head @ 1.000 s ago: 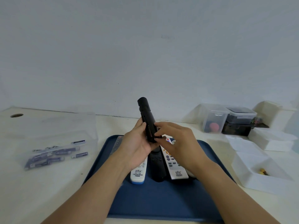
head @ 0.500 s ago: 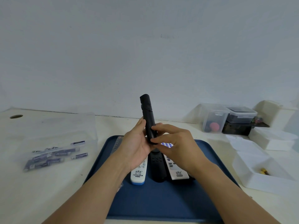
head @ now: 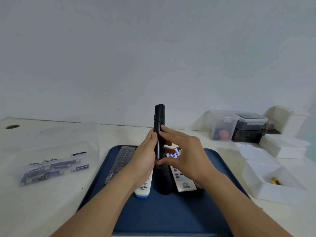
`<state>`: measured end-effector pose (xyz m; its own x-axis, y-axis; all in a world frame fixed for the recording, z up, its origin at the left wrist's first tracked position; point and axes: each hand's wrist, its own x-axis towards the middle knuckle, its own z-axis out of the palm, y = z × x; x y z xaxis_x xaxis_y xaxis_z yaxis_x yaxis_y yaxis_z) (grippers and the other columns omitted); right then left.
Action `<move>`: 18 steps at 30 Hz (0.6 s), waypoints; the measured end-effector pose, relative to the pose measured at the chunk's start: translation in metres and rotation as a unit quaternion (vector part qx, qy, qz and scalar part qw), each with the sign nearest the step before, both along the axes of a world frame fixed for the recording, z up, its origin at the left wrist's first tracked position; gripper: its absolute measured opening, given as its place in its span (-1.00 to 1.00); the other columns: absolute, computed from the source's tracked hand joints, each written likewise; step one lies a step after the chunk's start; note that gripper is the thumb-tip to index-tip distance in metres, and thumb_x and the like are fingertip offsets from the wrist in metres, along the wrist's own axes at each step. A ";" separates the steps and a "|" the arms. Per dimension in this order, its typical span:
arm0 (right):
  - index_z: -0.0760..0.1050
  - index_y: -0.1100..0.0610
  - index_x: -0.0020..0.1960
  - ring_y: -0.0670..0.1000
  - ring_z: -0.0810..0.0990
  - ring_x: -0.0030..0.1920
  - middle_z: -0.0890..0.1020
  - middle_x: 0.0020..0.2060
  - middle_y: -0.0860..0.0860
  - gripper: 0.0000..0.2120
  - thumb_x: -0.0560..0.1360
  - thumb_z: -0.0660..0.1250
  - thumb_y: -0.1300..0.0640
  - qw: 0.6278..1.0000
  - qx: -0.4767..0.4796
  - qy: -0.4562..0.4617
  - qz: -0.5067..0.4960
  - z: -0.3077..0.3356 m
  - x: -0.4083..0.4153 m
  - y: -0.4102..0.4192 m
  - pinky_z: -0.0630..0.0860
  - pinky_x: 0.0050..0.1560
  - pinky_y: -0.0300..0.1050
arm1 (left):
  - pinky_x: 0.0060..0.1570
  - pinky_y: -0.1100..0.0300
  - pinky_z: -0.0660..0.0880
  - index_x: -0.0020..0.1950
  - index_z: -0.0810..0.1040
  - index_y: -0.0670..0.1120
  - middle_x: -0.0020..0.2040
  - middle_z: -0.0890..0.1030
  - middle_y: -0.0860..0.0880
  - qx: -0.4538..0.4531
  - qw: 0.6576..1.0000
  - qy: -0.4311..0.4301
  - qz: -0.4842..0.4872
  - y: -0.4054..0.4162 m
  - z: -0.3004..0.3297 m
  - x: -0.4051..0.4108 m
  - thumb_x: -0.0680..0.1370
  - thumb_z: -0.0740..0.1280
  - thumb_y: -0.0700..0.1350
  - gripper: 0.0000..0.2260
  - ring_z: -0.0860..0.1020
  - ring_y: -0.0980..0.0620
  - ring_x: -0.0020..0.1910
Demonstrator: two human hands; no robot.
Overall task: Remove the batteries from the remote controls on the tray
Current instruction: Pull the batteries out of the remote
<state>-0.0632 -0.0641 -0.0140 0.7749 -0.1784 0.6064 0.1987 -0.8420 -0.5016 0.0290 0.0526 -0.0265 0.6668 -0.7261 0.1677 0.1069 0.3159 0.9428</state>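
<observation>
Remote controls [head: 142, 189], four of them, are lying side by side on the blue tray [head: 153, 216]: one grey, two white, one black. I am holding a fifth, slim black remote [head: 159, 130] upright above them, my left hand [head: 145, 159] wrapping its lower half, my right hand [head: 186, 156] pinching it between thumb and fingertips.

Two bare forearms enter from the lower edge of the view, each ending in a bare hand: the left hand [head: 145, 158] and the right hand [head: 186, 156]. No sleeve covers either forearm as far as the frame shows them. Neither wrist nor any visible finger carries a watch, band, ring or glove. The fingernails that show are short and unpainted.
</observation>
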 end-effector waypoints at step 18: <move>0.40 -0.06 0.46 -0.21 0.46 0.35 0.40 0.46 -0.21 -0.27 0.37 0.58 0.22 0.998 0.067 0.001 -0.008 0.002 -0.006 0.008 0.45 0.36 -0.19 | 0.02 0.30 0.48 0.34 0.30 0.45 -0.01 0.49 0.22 0.078 0.973 -0.207 0.071 -0.005 -0.004 -0.010 0.75 0.00 -0.03 -0.65 0.48 0.38 -0.16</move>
<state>-0.0687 -0.0562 -0.0116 0.7729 -0.2698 0.5743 0.1846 -0.7704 -0.6103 0.0191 0.0475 -0.0303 0.6612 -0.6696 0.3382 -0.3270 0.1485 0.9333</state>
